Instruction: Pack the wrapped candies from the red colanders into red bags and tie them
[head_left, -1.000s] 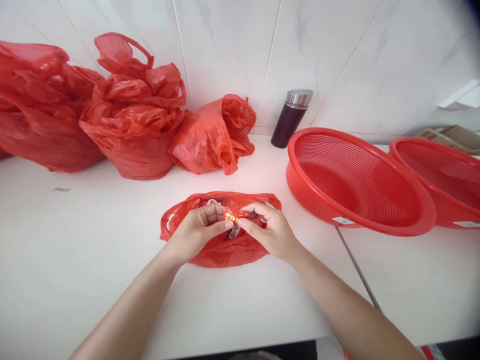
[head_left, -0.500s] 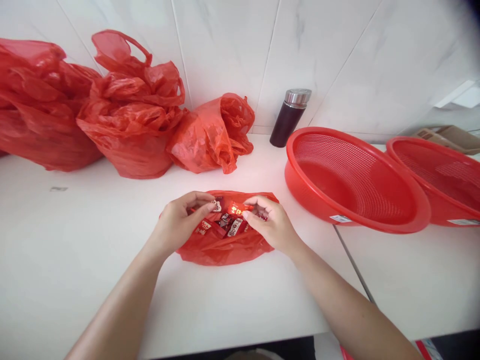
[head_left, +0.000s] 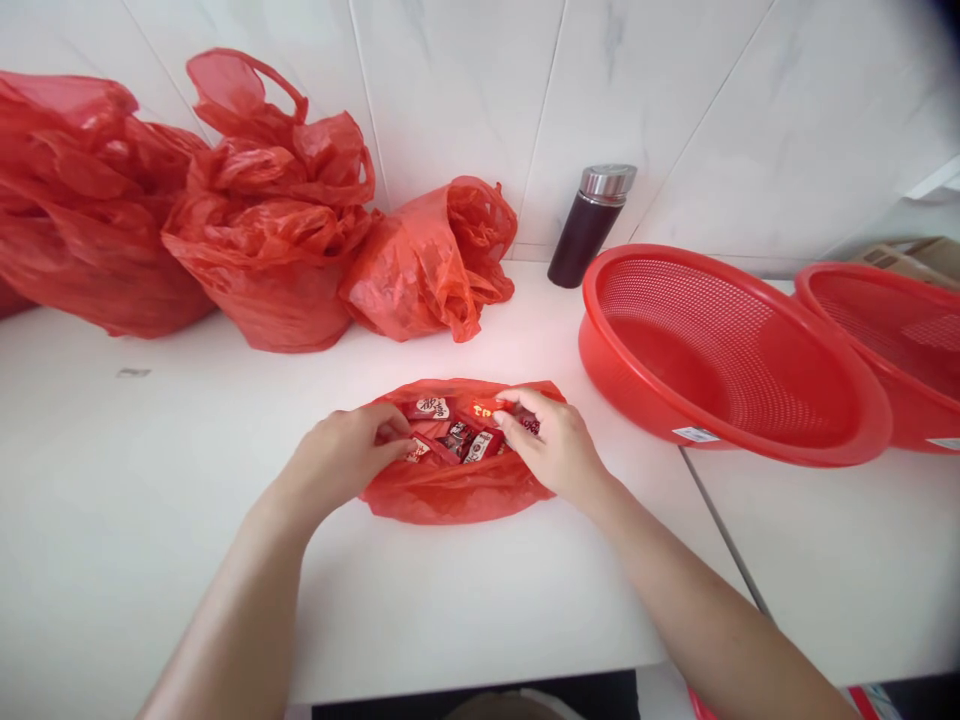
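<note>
An opened red plastic bag lies on the white table with several wrapped packets inside. My left hand is at the bag's left side, its fingers curled over the opening near a red-and-white packet; what they hold, if anything, is hidden. With thumb and forefinger my right hand pinches a red packet with yellow print by its right end. Between the hands lie a dark packet, a white-labelled one and a dark red one with a white label.
Three bulging red bags stand along the tiled wall. A dark bottle with a silver lid is behind. Two red perforated baskets sit at the right, near a seam in the table. Cardboard shows at the far right.
My left hand has moved left and down, away from the dark red packet at the back. My right hand still holds the red packet. The view has shifted slightly.
</note>
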